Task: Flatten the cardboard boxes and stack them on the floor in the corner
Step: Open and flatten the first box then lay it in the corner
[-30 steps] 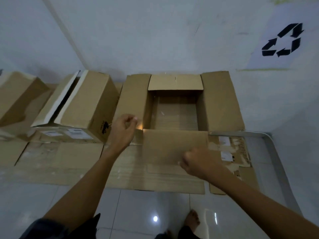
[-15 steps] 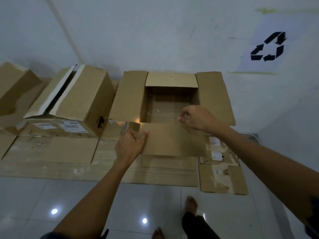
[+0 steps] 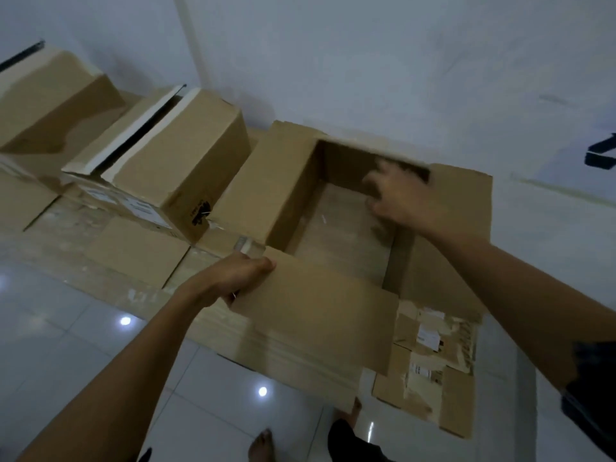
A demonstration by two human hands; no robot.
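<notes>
I am gripping the near flap [image 3: 320,311] of the open box [image 3: 266,181] with my left hand [image 3: 233,278]. The thumb is lying on top at the flap's left corner and the fingers are curling underneath. My right hand [image 3: 403,195] is hanging over the inside of the box toward its far wall. It is blurred, so I cannot tell whether its fingers are holding anything.

The open box is sitting at the far edge of the tiled floor [image 3: 83,355], against the white wall [image 3: 366,61], with its side flaps folding outward. Just beside it on the left, a closed box [image 3: 180,155] with a slit along its top is standing. A third box [image 3: 50,98] is standing farther left along the same edge.

All three are resting on flattened cardboard [image 3: 133,251] that is lying spread over the floor. A torn flattened piece [image 3: 430,361] bearing white labels is lying at the open box's near right corner. My bare foot [image 3: 261,445] is showing on the tiles at the near edge.
</notes>
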